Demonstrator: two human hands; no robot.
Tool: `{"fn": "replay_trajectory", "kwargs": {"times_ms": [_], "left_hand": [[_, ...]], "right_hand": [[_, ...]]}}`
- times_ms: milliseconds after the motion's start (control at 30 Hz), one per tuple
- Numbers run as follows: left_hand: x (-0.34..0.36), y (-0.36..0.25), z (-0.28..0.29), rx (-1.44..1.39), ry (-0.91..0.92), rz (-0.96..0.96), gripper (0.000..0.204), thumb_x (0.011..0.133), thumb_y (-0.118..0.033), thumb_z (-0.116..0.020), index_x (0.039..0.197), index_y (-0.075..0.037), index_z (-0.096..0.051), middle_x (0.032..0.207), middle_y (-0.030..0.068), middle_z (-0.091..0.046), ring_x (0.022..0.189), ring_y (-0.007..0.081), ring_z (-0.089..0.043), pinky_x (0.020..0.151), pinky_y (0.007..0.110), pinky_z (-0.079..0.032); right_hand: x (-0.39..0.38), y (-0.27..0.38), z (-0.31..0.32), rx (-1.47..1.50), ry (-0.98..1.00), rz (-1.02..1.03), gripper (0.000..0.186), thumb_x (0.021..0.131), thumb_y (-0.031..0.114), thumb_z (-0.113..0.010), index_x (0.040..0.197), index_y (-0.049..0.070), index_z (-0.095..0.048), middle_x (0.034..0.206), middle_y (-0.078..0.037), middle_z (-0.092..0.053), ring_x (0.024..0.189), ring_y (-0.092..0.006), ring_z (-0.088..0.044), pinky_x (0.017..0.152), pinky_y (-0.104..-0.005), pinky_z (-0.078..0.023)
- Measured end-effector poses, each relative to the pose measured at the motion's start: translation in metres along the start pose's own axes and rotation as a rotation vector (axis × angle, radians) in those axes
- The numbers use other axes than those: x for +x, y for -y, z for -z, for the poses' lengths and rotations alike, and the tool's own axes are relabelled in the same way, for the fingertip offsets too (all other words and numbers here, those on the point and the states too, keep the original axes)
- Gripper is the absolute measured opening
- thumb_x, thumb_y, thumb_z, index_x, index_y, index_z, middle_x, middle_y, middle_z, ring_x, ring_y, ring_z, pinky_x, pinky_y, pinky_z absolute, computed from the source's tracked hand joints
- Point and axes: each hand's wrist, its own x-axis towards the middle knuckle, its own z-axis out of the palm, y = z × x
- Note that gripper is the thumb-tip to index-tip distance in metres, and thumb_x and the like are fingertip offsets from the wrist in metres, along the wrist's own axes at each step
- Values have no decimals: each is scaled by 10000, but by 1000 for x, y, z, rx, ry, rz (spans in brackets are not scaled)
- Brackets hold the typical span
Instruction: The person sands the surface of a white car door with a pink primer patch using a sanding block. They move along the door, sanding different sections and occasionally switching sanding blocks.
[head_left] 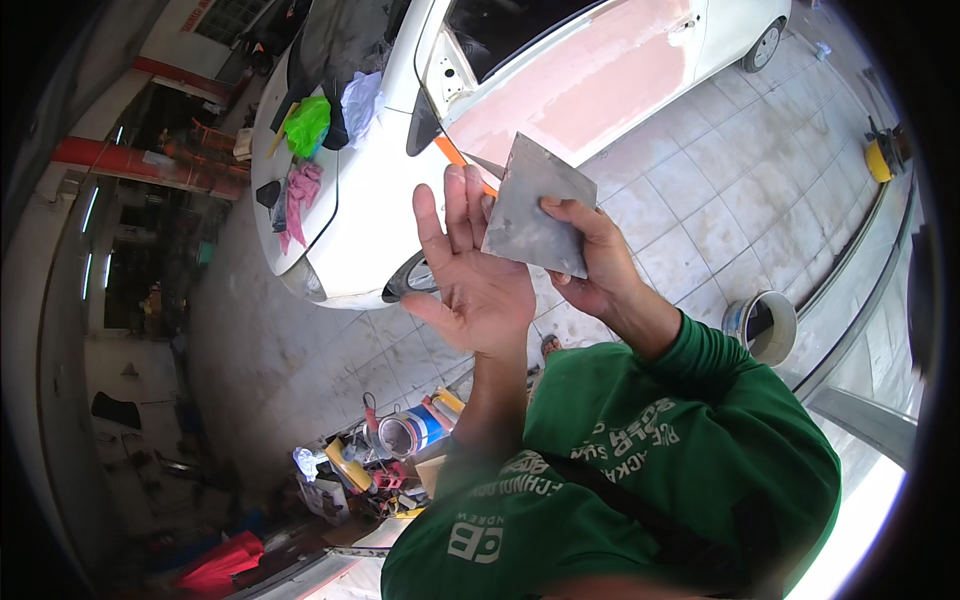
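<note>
Above tiled floor point(720, 215) — left hand point(470, 270) flat, right hand point(590, 265) pinching grey plate point(535, 205)

2 hands point(500, 265), 1 metal plate point(535, 210), 1 car point(560, 80)

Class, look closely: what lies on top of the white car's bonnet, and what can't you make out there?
On the white car's bonnet lie a bright green bag or cloth, a pink rag, a white cloth and a dark item. Anything under those cloths is covered and cannot be seen.
</note>
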Motion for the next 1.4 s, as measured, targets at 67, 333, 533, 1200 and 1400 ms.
{"fn": "replay_trajectory", "kwargs": {"times_ms": [67, 333, 533, 1200, 1400], "left_hand": [[11, 0, -2, 146, -10, -78, 1045, 899, -833, -274, 1602, -71, -144, 1631, 244, -201, 1537, 345, -141, 1240, 495, -102], [3, 13, -10, 531, 97, -239, 884, 974, -588, -357, 1584, 16, -148, 1618, 242, -258, 1519, 327, -230, 1217, 426, -186], [-5, 15, -10, 581, 102, -211, 723, 952, -251, -375, 1573, 47, -156, 1608, 258, -272, 1509, 314, -258, 1205, 421, -218], [-26, 19, -2, 515, 158, -142, 617, 1016, -23, -506, 1561, 3, -218, 1590, 184, -344, 1469, 275, -329, 1191, 474, -294], [-32, 17, 1, 446, 152, -97, 611, 987, 42, -523, 1544, -6, -277, 1575, 178, -373, 1458, 267, -353, 1182, 474, -312]], "right_hand": [[-1, -2, 4, -39, -45, -2, 337, 915, 197, -636, 1186, 3, -589, 935, -80, -686, 725, -143, -657, 435, -268, -398], [-6, -7, -1, 62, -48, -47, 345, 913, 171, -638, 1198, -12, -570, 1020, -111, -670, 848, -198, -680, 579, -304, -516], [-7, -6, 3, 76, -41, -60, 358, 911, 165, -625, 1213, -15, -557, 1038, -112, -664, 889, -205, -675, 600, -318, -518], [-5, 11, 5, -34, -27, 62, 335, 907, 215, -612, 1170, 12, -580, 921, -83, -672, 726, -156, -640, 470, -267, -410], [-4, 9, 7, -48, -59, 75, 339, 905, 216, -610, 1169, 5, -579, 912, -83, -673, 717, -155, -640, 469, -269, -398]]}}
